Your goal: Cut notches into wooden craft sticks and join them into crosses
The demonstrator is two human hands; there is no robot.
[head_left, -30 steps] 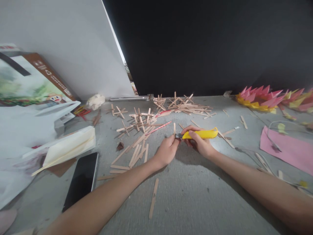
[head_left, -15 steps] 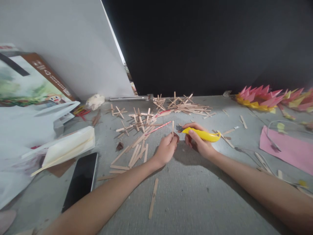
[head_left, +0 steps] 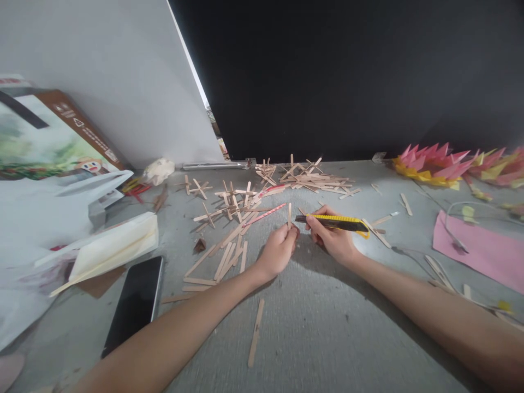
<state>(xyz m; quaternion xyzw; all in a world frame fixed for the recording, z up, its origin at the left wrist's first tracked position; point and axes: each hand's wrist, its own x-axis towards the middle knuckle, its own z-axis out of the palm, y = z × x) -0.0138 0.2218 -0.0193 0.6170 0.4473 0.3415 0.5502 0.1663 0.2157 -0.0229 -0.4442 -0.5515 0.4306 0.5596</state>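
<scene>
My left hand [head_left: 279, 248] is closed around the lower part of a wooden craft stick [head_left: 290, 214], which points up above the fingers. My right hand [head_left: 332, 236] grips a yellow and black utility knife [head_left: 338, 222] near its front, with the tip toward the stick. A small gap separates the knife from the stick. To the left of my left hand lie loose craft sticks [head_left: 226, 261] and a red-striped stick [head_left: 264, 214]. Several sticks joined into crosses [head_left: 233, 202] stand or lie beyond them.
A phone [head_left: 133, 303] and a white plastic bag [head_left: 45, 218] lie on the left, by a printed box [head_left: 61, 136]. At right are pink paper [head_left: 478, 251], a cable [head_left: 455, 229] and pink-yellow folded paper pieces [head_left: 436, 164]. A black panel [head_left: 347, 76] closes off the back.
The utility knife has turned over in my right hand, so its black side now shows instead of the plain yellow one. My left hand and its craft stick stay nearly in place.
</scene>
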